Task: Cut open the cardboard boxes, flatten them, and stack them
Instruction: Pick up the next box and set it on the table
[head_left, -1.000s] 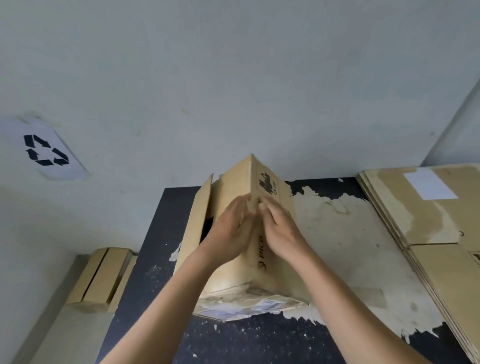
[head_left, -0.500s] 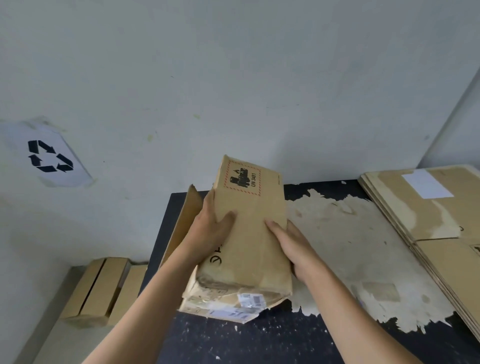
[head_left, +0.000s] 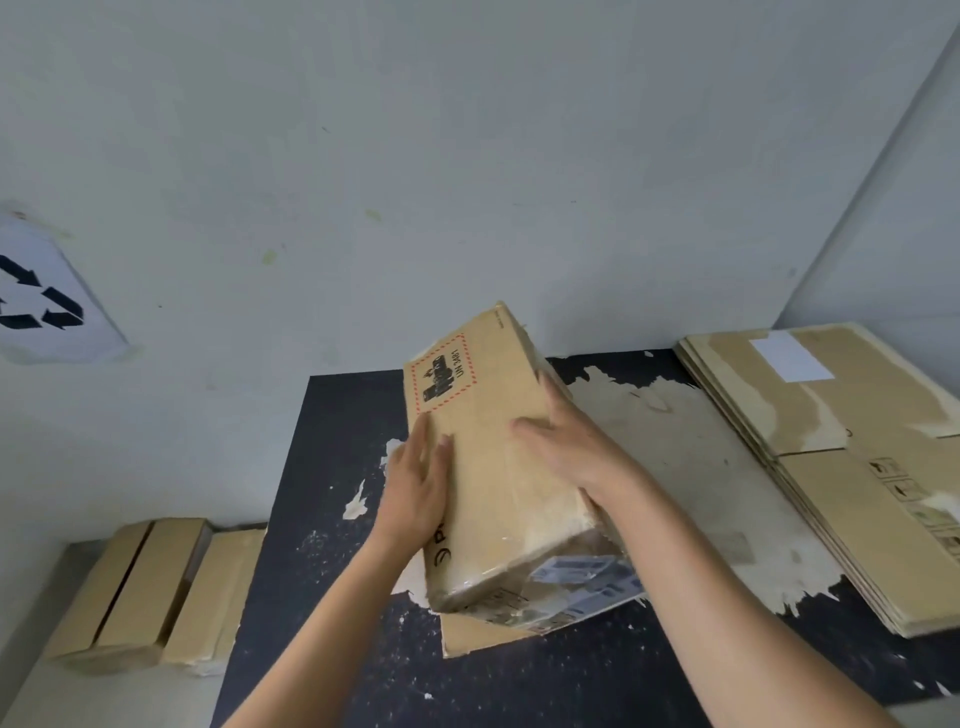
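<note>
A printed recycling sign hung on the wall at far left, and below it some closed brown boxes lay low beside the black table. Over that table, the left hand lay flat along the left long edge of the cardboard box, fingers straight and thumb resting on the top face, pressing rather than clasping. The box sat tilted, its far end with the red-bordered label raised, while its near end was down at the tabletop, where taped flaps and a shipping label splayed out. The right hand rested on the top face, thumb across the panel and fingers seemingly hooked over the right edge, holding it. Well apart to the right lay a stack of flattened cardboard. The box looked empty and light, stiff across its panels yet ready to fold at the creases. The glossy tape at the near end would probably be slick, so the bare long edges seemed the surer places to hold.
</note>
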